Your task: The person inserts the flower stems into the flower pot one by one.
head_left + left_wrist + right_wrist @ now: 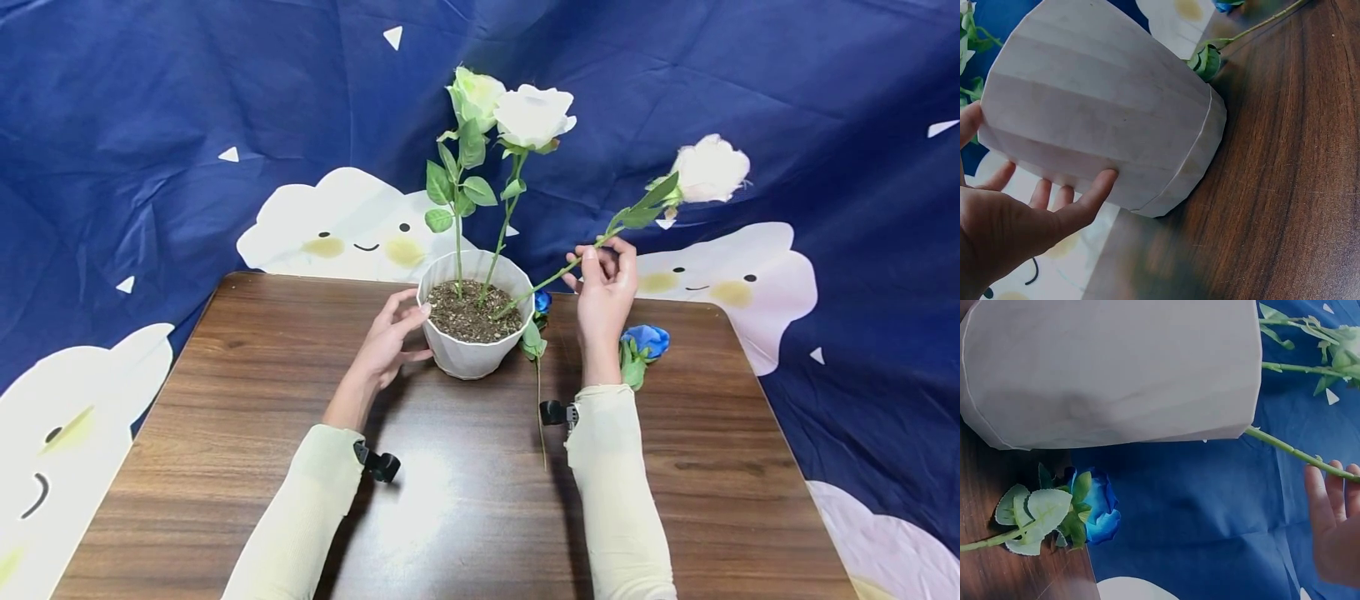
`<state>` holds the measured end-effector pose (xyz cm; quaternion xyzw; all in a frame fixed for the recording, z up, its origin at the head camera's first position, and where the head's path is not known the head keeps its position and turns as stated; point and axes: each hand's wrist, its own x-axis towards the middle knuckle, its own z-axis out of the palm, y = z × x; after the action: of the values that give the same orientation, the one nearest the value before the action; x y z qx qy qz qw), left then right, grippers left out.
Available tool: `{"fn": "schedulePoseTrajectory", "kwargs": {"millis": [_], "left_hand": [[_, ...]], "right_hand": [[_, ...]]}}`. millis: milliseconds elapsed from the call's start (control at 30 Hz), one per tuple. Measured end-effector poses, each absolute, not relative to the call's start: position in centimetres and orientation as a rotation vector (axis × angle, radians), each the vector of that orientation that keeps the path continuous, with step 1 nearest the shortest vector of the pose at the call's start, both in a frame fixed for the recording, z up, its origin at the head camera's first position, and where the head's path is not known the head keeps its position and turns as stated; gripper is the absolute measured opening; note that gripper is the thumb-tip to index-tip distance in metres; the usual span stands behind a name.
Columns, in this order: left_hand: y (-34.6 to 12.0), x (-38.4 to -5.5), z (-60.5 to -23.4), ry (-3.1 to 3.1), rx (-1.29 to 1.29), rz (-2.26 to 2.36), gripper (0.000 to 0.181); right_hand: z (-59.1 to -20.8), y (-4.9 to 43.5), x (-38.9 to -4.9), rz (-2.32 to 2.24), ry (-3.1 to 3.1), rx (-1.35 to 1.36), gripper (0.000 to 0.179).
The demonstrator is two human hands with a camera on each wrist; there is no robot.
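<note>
A white faceted flowerpot (468, 358) filled with dark soil (468, 315) stands near the table's back edge. My left hand (381, 346) touches the pot's left side with spread fingers, the thumb at the rim. To the right of the pot, my right hand (606, 292) pinches the green stem of a pale pink-white rose (711, 169). This rose leans far to the right, its lower stem end at the soil. Two other roses stand upright in the pot: a pale green one (476, 96) and a white one (534, 117).
One blue rose (1099, 506) lies on the wooden table (247, 400) beside the pot, its stem towards the front edge. Another blue rose (645, 340) lies right of my right wrist, partly hidden. A dark blue cloth (300, 83) with clouds hangs behind the table.
</note>
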<state>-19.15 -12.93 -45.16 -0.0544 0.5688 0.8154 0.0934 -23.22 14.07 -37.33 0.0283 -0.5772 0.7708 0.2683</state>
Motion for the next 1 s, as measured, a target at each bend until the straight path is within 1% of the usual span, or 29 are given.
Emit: {"fn": "schedulePoseTrajectory", "kwargs": {"millis": [200,600,833,1000], "left_hand": [[-12.9,-19.2,-45.3,1.678,-0.169,2.426,0.052],[-12.9,-19.2,-45.4,1.671,-0.167,2.430,0.052],[-12.9,-19.3,-45.6,1.671,-0.167,2.432,0.050],[-13.0,-19.4,-45.4,1.673,-0.166,2.427,0.051]], "right_hand": [[-37.3,13.4,-23.3,2.007,-1.637,0.148,0.015],[-38.1,12.1,-23.6,1.851,-1.847,0.304,0.026],[-38.2,11.5,-23.8,1.870,-1.865,0.319,0.017],[-38.3,11.1,-23.7,1.826,-1.890,0.369,0.021]]}}
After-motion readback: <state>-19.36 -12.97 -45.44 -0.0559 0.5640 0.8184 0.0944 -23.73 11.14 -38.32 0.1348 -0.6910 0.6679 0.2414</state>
